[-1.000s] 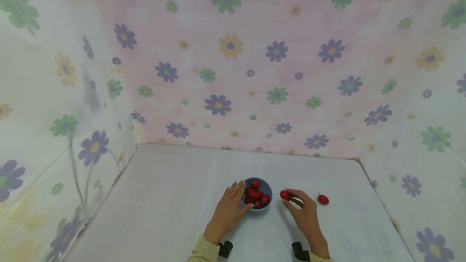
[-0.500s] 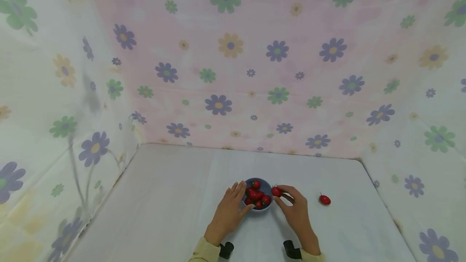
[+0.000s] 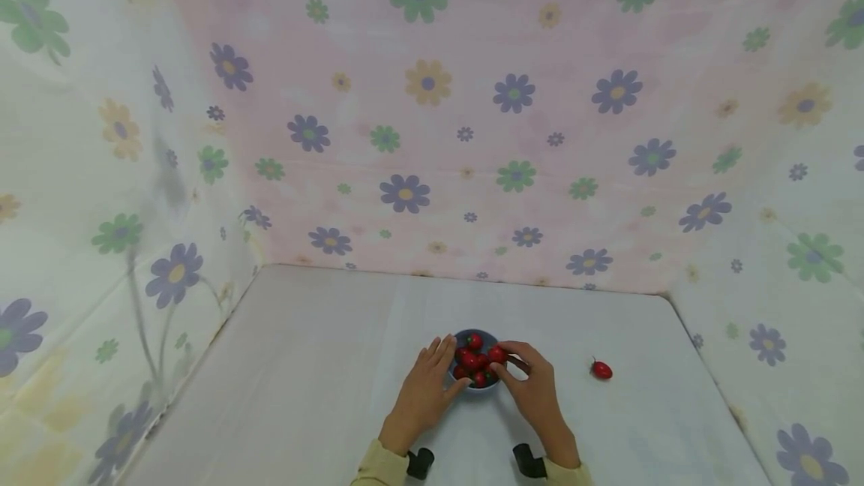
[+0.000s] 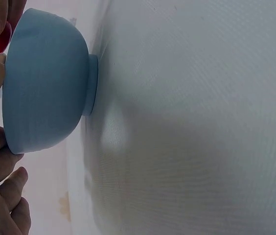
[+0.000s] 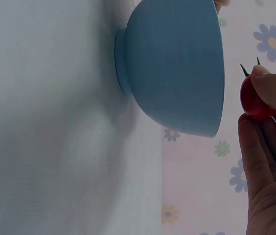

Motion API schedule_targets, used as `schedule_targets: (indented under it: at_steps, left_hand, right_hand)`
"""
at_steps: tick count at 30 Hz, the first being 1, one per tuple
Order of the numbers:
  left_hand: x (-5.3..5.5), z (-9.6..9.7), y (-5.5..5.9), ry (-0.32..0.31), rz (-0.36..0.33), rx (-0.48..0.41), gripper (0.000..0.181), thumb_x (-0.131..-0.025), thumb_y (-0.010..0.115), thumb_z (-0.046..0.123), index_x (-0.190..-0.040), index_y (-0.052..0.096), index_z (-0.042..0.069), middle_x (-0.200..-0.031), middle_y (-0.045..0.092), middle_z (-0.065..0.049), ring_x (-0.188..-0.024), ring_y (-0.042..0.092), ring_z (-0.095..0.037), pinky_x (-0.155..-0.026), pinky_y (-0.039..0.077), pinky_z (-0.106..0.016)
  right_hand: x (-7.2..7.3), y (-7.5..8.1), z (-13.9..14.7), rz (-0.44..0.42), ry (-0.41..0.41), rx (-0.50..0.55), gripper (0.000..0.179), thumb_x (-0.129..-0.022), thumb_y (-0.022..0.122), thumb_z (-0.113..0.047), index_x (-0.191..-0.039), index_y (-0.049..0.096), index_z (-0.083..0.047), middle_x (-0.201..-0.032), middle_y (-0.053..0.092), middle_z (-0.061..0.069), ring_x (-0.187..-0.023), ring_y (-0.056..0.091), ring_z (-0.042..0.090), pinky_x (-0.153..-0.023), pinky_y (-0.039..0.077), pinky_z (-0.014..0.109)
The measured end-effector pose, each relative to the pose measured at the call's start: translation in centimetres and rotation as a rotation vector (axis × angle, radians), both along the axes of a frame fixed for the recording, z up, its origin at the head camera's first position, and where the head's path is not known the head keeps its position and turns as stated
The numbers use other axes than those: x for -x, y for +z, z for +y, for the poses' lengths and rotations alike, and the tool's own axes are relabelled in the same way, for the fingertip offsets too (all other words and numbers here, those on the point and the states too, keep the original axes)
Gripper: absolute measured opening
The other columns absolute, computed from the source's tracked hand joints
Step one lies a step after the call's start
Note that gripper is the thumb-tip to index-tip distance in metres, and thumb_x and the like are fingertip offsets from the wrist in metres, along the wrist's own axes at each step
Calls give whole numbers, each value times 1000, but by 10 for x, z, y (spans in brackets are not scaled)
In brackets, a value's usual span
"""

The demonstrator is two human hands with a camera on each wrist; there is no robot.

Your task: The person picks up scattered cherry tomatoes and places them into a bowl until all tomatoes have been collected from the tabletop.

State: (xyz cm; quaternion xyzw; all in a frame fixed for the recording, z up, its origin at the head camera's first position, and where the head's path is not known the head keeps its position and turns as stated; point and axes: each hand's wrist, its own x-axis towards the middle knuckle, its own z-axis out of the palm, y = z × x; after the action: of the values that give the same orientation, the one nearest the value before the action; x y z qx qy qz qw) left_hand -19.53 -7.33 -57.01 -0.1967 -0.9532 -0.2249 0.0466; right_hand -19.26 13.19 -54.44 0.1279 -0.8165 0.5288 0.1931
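Note:
A blue bowl [image 3: 476,390] stands on the white table with several red cherry tomatoes [image 3: 467,358] in it. My left hand [image 3: 420,396] holds its left side, fingers along the rim and thumb at the near edge. In the left wrist view the bowl [image 4: 47,83] sits between that thumb and the fingertips. My right hand [image 3: 536,388] pinches another cherry tomato [image 3: 497,354] between thumb and fingers, over the bowl's right rim. The right wrist view shows this tomato [image 5: 255,100] with green sepals, just above rim height. One more cherry tomato [image 3: 601,370] lies to the right.
White cloth covers the table [image 3: 304,366]. Flower-patterned cloth [image 3: 432,133] rises at the back and on both sides. Dark camera mounts [image 3: 529,461] sit at both wrists, by the light sleeves.
My right hand has moved left with its cherry tomato, from beside the bowl to over its right rim. My left hand and the bowl have stayed in place.

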Motion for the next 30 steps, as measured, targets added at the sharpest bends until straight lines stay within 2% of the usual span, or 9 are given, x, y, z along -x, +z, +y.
schedule_targets:
  at_steps: [6,11,18,25,30]
  left_hand:
    - [-1,-1,-1,-4,14,-4,75,-102,51,52,-155,39,0,-160,41,-14,-149,37,-34,-120,33,-52]
    - [-1,-1,-1,2,0,2,76,-102,51,54,-156,38,1,-161,40,-12,-150,35,-32,-121,32,-51]
    - [0,-1,0,3,3,3,76,-102,52,52,-156,36,1,-162,38,-13,-150,35,-33,-122,31,-51]
    - [1,0,1,4,4,-2,75,-102,53,51,-156,37,0,-161,40,-14,-150,36,-34,-121,32,-52]
    - [0,0,2,4,-5,-2,75,-102,53,51,-156,37,0,-161,40,-14,-150,36,-33,-121,32,-52]
  right_hand:
    - [11,-23,3,-3,13,21,40,-78,81,9,-116,72,-1,-112,72,10,-106,70,30,-90,60,39]
    - [14,-26,2,6,32,16,38,-80,82,5,-116,72,-4,-113,72,2,-106,69,22,-92,59,33]
    - [19,-26,1,55,59,12,39,-78,83,7,-115,72,-1,-111,73,5,-105,70,26,-90,60,35]
    - [19,-27,-1,20,71,10,39,-79,82,7,-116,72,1,-113,72,6,-108,69,23,-91,59,30]
    - [19,-30,0,47,84,-8,41,-78,83,7,-116,71,0,-112,72,7,-107,69,21,-92,58,30]
